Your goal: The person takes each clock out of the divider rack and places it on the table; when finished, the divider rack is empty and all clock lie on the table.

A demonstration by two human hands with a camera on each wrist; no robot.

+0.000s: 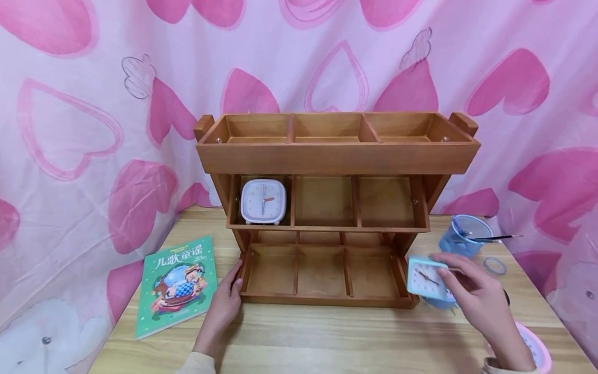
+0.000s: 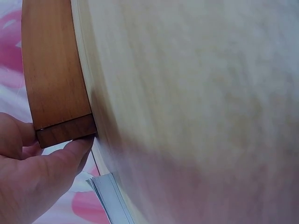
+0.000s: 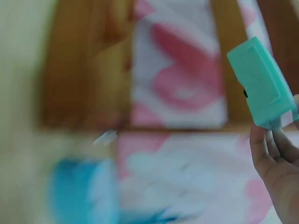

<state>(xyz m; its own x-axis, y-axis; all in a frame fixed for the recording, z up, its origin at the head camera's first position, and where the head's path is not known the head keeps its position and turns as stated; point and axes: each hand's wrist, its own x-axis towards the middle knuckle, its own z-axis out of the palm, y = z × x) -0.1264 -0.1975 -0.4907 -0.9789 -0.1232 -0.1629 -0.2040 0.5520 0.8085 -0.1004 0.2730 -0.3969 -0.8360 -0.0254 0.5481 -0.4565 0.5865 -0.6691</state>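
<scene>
My right hand (image 1: 483, 298) pinches a small mint-green square alarm clock (image 1: 424, 278) between thumb and fingers, its dial tilted up. It is held just off the lower right corner of a brown wooden three-tier shelf (image 1: 336, 159). In the right wrist view the back of the mint clock (image 3: 259, 81) shows, with the fingers at one end. My left hand (image 1: 226, 296) grips the lower left end of the shelf, thumb and fingers on either side of the wooden end (image 2: 65, 130) in the left wrist view. A white square clock (image 1: 263, 201) stands in the middle tier's left compartment.
A green children's book (image 1: 177, 288) lies left of the shelf. To the right stand a blue mesh pen cup (image 1: 460, 241) and a ring (image 1: 495, 266). A blue item (image 1: 441, 301) sits partly hidden behind the mint clock. A pink round clock (image 1: 537, 350) is near my right forearm.
</scene>
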